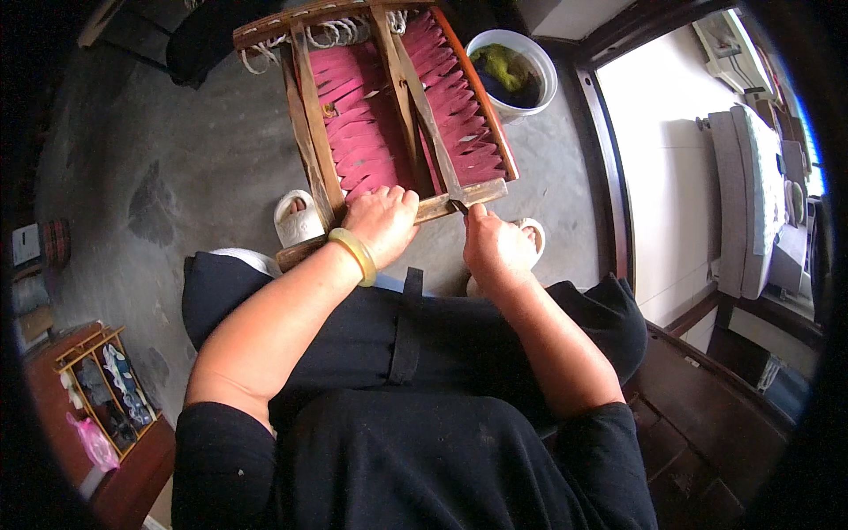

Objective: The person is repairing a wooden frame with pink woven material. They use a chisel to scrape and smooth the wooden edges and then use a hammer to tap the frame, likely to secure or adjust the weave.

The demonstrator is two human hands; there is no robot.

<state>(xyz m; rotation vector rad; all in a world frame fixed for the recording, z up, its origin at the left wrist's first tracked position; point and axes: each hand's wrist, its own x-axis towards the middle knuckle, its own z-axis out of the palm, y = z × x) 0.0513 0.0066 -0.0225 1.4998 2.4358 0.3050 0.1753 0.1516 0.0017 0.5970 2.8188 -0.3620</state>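
Note:
In front of my knees, a wooden folding frame, perhaps a chair or stool [315,132], lies with its underside up. Red fabric strips [367,119] are stretched across it, and white cord [340,34] is wound along its far rail. My left hand [382,219], with a yellowish bangle on the wrist, is wrapped over the near wooden crossbar [436,208]. At the bar's right part my right hand [499,246] is closed around something small and dark, whose tip touches the joint of bar and slat. Its kind is hidden by my fingers.
A white bucket [551,87] holding something yellow-green stands beyond the frame's right side. My feet are in white slippers [299,221] below the crossbar. A rack of shoes [141,422] is at lower left; a dark door frame [609,168] runs along the right.

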